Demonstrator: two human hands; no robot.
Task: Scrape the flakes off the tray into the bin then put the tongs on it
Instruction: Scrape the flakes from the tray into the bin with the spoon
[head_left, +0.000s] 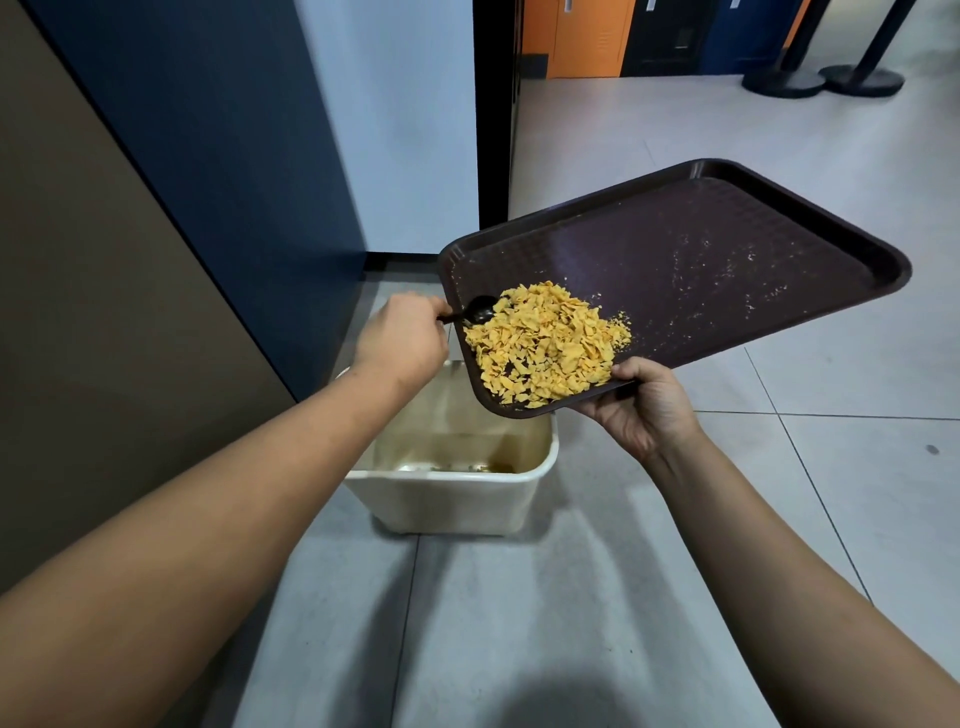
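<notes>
Two hands are at work over one bin (452, 499). The right hand (641, 408) grips the near edge of a single brown tray (727, 249), thumb on the rim and fingers curled beneath, holding it tilted so the corner beside the left hand dips lowest, right above the bin's open top. The tray's long axis runs from that low corner up and away past the right hand. The left hand (402, 340) is clenched around the handle of a black utensil (478, 312); only one dark rounded end shows, so whether it is the tongs cannot be told. That end points away from the left hand toward the right, touching the edge of one heap of yellow flakes (545, 343). The heap lies in the low corner, between the two hands. Pale crumbs dot the upper tray. The bin stands on the floor (571, 597), below both hands.
</notes>
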